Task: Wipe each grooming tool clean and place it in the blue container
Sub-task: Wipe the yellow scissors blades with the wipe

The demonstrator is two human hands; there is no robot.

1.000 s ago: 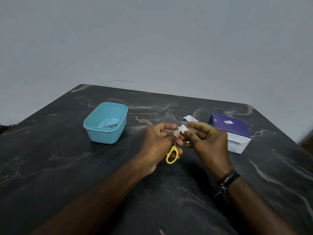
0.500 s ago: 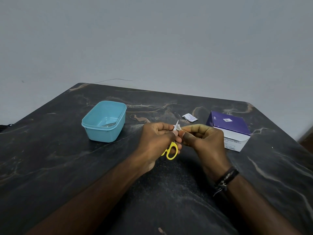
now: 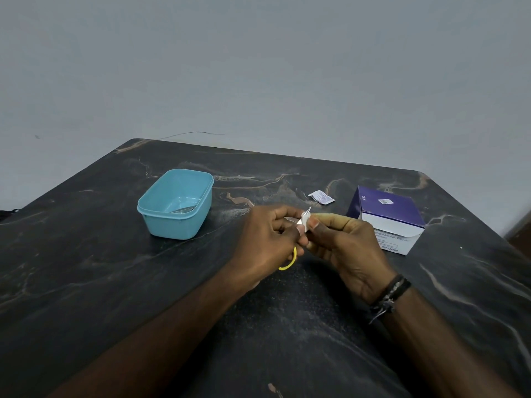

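Note:
My left hand [image 3: 267, 242] grips small scissors with yellow handles [image 3: 289, 262]; only part of a yellow loop shows below the palm, and the metal tips poke up between my hands. Thumb and fingers of my right hand [image 3: 342, 242] pinch a small white wipe [image 3: 305, 222] folded around the blades. The blue container [image 3: 178, 208] stands open to the left of my hands, with a metal tool [image 3: 184, 210] lying on its bottom.
A purple and white box of alcohol wipes [image 3: 388, 219] sits to the right of my hands. A torn white sachet [image 3: 321, 196] lies behind them. The dark marbled table [image 3: 86, 268] ends at a grey wall.
The wipe has slid along the blades, whose tips now stick out above it. My left hand has closed further over the yellow handle, so less of the loop shows.

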